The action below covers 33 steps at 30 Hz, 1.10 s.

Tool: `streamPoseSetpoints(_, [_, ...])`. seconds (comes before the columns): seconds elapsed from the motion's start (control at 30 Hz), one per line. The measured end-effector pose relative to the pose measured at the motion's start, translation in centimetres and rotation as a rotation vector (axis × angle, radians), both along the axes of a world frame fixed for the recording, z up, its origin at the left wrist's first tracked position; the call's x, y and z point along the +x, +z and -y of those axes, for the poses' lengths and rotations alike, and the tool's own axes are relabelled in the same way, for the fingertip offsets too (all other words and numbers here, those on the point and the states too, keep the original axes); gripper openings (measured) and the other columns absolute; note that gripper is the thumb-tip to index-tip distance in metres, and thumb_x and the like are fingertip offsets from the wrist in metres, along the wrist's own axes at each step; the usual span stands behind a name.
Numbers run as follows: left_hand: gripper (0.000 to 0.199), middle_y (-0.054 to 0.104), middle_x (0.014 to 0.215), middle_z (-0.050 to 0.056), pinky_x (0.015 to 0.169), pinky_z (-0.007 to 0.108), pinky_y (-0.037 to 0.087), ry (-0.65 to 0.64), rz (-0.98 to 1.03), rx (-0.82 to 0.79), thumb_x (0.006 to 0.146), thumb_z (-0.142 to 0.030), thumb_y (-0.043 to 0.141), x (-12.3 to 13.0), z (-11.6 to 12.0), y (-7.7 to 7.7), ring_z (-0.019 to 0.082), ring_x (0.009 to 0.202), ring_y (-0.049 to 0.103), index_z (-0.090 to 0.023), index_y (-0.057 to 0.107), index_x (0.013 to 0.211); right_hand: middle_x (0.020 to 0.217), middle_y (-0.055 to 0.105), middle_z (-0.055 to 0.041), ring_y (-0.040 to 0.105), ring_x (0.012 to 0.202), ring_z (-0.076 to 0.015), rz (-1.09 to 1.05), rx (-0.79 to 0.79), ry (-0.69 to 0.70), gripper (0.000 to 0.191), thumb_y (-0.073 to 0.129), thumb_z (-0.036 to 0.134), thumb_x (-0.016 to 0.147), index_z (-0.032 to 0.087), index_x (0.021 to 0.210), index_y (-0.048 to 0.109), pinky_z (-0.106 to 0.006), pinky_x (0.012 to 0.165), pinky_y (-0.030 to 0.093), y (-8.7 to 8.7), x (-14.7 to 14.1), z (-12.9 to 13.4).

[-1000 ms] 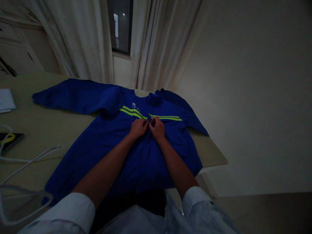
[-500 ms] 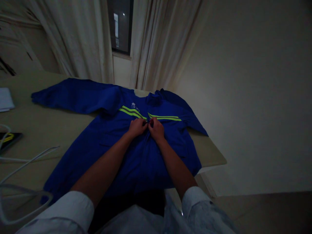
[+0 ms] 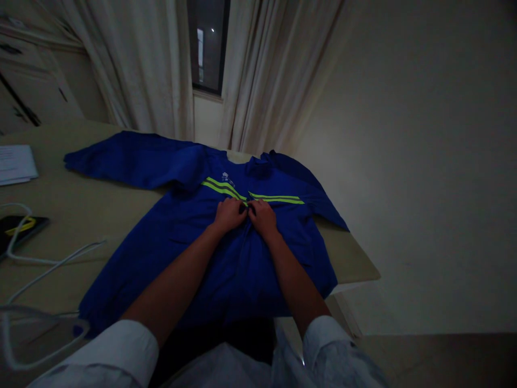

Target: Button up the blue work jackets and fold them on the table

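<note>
A blue work jacket (image 3: 202, 242) with yellow-green stripes across the chest lies spread front-up over the table. One sleeve reaches out to the left and the other bends down at the right. My left hand (image 3: 230, 214) pinches the edge of the front opening just below the stripes. Facing it, my right hand (image 3: 263, 216) grips the opposite edge, fingertips almost meeting the left ones. Whatever fastener may lie between the fingers is too small and dark to make out. Below the hands, the front seam runs down toward me.
On the table (image 3: 117, 207), folded white papers (image 3: 16, 164) lie at far left. Nearer me are a dark phone-like object (image 3: 24, 229) with a yellow mark and a loose white cable (image 3: 56, 264). Curtains (image 3: 141, 70) hang behind; a wall (image 3: 424, 161) stands at right.
The view has shifted slightly, so everything sits a little farther right. Both hands stay at the jacket's front opening, with fingers slightly re-positioned.
</note>
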<state>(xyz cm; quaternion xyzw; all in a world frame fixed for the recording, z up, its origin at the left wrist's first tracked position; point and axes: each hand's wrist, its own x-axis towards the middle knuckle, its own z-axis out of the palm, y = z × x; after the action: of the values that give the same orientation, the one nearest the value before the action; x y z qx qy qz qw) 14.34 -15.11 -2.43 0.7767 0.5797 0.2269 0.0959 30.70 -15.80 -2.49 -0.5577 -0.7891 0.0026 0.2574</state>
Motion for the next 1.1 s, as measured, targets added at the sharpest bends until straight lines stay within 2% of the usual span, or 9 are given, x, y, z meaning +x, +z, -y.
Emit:
streamPoseSetpoints(0.23, [0.025,0.068,0.118,0.013,0.096,0.045,0.045,-0.115,0.006,0.031,0.097,-0.023,0.056,-0.2,0.2,0.4,0.032,0.116,0.057,-0.024,0.074,0.113,0.111,0.069,-0.0106,0.061,0.105,-0.0257,0.032,-0.025,-0.029,0.023,0.058,0.018,0.099,0.024,0.115,0.073,-0.034,0.089,0.050,0.0,-0.3,0.1])
streamPoseSetpoints(0.33, [0.026,0.066,0.113,0.010,0.094,0.042,0.046,-0.153,0.049,0.119,0.094,-0.013,0.055,0.0,0.6,0.4,0.028,0.110,0.057,-0.025,0.078,0.098,0.107,0.070,-0.0104,0.063,0.103,-0.0245,0.020,-0.061,-0.075,0.017,0.059,0.019,0.099,0.021,0.106,0.074,-0.033,0.089,0.049,0.2,0.0,-0.3])
streamPoseSetpoints(0.47, [0.030,0.062,0.105,0.009,0.094,0.037,0.050,-0.128,0.221,0.210,0.093,-0.011,0.052,0.0,0.6,0.3,0.024,0.104,0.059,-0.023,0.079,0.087,0.099,0.073,-0.0072,0.066,0.094,-0.0208,-0.179,-0.066,-0.084,0.009,0.064,0.020,0.096,0.019,0.094,0.073,-0.031,0.088,0.049,0.2,0.6,-1.0])
streamPoseSetpoints(0.6, [0.027,0.060,0.108,0.009,0.093,0.034,0.052,-0.033,0.270,0.097,0.091,-0.009,0.053,-0.7,0.0,0.0,0.021,0.099,0.063,-0.021,0.077,0.097,0.090,0.074,-0.0038,0.066,0.081,-0.0192,-0.448,-0.026,-0.114,0.012,0.065,0.029,0.094,0.019,0.090,0.071,-0.029,0.081,0.050,0.0,1.3,-1.0])
streamPoseSetpoints(0.67, [0.024,0.061,0.115,0.010,0.095,0.036,0.052,-0.025,0.217,0.050,0.092,-0.017,0.057,-0.8,0.0,-0.3,0.023,0.103,0.064,-0.021,0.075,0.106,0.089,0.073,-0.0037,0.065,0.078,-0.0194,-0.501,0.000,-0.138,0.013,0.064,0.030,0.094,0.019,0.095,0.071,-0.030,0.078,0.051,0.2,1.6,-0.6])
streamPoseSetpoints(0.77, [0.035,0.060,0.136,0.011,0.105,0.047,0.047,-0.108,0.061,0.044,0.095,-0.037,0.062,-0.6,0.6,-0.9,0.032,0.119,0.059,-0.027,0.069,0.127,0.097,0.071,-0.0074,0.064,0.091,-0.0223,-0.380,0.089,-0.159,0.016,0.061,0.019,0.092,0.017,0.104,0.071,-0.033,0.088,0.051,1.1,1.5,0.4])
streamPoseSetpoints(0.87, [0.047,0.047,0.160,0.009,0.116,0.056,0.036,-0.188,-0.096,0.057,0.098,-0.040,0.055,-0.4,0.7,-1.6,0.037,0.135,0.049,-0.032,0.059,0.144,0.115,0.067,-0.0115,0.059,0.112,-0.0253,-0.114,0.106,-0.027,0.023,0.060,0.011,0.089,0.018,0.108,0.072,-0.037,0.103,0.045,2.2,0.7,1.7])
streamPoseSetpoints(0.97, [0.055,0.035,0.170,0.008,0.119,0.056,0.031,-0.234,-0.193,0.035,0.096,-0.033,0.058,-0.4,-0.6,-2.0,0.038,0.141,0.044,-0.033,0.053,0.151,0.118,0.067,-0.0100,0.059,0.111,-0.0245,0.075,-0.042,0.157,0.015,0.064,0.023,0.095,0.020,0.108,0.070,-0.036,0.100,0.046,2.8,-0.4,2.9])
streamPoseSetpoints(1.1, [0.055,0.037,0.170,0.007,0.117,0.056,0.035,-0.211,-0.195,0.043,0.100,-0.034,0.052,-0.4,-3.4,-1.7,0.038,0.142,0.045,-0.033,0.048,0.155,0.114,0.068,-0.0102,0.061,0.105,-0.0260,0.139,-0.185,0.037,0.031,0.070,0.044,0.094,0.020,0.111,0.066,-0.037,0.094,0.048,2.5,-1.5,3.8])
